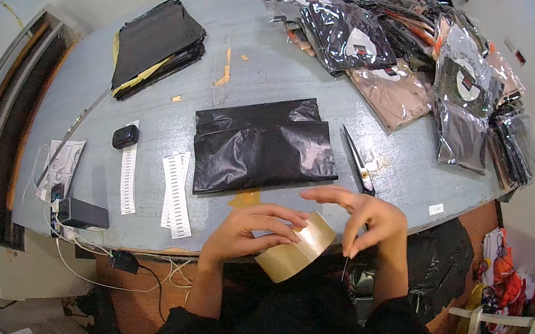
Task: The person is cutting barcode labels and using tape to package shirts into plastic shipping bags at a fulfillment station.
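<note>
My left hand (255, 230) is at the table's near edge, its fingers on a wide roll of tan packing tape (305, 242). Right of the roll is my right hand (373, 222), with thumb and a finger pinched on a small thin item, too blurred to name; its index finger stretches left above the roll. Beyond both hands a folded black plastic bag (264, 151) lies flat on the table. Scissors (359, 162) with dark handles lie right of the bag, their blades pointing away from me; my right hand partly hides the handles.
Clear-bagged folded garments (354, 40) are heaped at the far right. A stack of black bags (156, 46) lies far left. Nearer are label strips (175, 194), a small black case (125, 137), a dark box-shaped device (84, 215) and white cables (94, 284) hanging over the edge.
</note>
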A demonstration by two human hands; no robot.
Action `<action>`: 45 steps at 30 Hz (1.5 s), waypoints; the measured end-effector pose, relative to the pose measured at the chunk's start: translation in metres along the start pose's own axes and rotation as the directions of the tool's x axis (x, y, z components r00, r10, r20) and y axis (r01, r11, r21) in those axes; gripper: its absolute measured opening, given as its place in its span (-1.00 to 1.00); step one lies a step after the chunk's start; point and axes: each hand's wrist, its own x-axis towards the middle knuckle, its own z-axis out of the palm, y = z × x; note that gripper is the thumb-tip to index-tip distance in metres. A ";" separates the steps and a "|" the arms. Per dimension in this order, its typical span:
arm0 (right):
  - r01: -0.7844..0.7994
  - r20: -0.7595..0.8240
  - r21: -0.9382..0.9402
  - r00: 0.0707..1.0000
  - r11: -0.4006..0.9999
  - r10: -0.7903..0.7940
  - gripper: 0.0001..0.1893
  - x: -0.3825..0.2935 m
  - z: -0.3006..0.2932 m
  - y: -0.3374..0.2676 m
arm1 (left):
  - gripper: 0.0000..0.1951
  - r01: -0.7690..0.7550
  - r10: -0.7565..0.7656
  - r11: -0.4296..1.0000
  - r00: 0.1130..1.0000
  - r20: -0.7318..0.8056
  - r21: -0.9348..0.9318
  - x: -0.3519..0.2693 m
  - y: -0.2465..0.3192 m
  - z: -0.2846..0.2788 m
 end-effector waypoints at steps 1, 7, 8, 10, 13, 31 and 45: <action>0.021 0.025 0.183 0.999 0.983 -0.026 -0.91 0.006 -0.001 0.009 | -0.87 -0.022 0.023 0.999 0.999 0.045 -0.026 0.001 -0.002 0.000; -0.205 0.303 0.233 0.944 0.951 0.130 -0.88 -0.001 -0.005 0.023 | -0.83 -0.118 0.126 0.991 0.983 0.135 -0.062 0.016 -0.003 -0.006; -0.265 0.263 0.251 0.944 0.931 0.198 -0.88 -0.004 -0.001 0.016 | -0.83 -0.189 0.181 0.981 0.972 0.148 0.039 0.017 -0.002 -0.008; -0.259 0.080 0.196 0.966 0.946 0.248 -0.87 -0.011 0.015 0.008 | -0.82 -0.155 0.144 0.982 0.984 0.103 0.108 0.014 -0.002 -0.009; -0.214 -0.280 0.253 0.917 0.944 0.283 -0.87 -0.017 0.056 0.003 | -0.80 -0.076 0.080 0.977 0.997 -0.016 0.197 0.008 -0.006 -0.004; -0.310 -0.831 -0.021 0.534 0.951 0.156 -0.89 0.010 0.154 0.007 | -0.80 0.046 0.055 0.966 0.925 -0.376 0.253 -0.019 0.005 0.014; -0.366 -0.721 0.083 0.620 0.927 0.309 -0.87 0.018 0.129 -0.011 | -0.90 0.048 0.185 0.869 0.892 -0.413 0.493 -0.015 0.006 0.022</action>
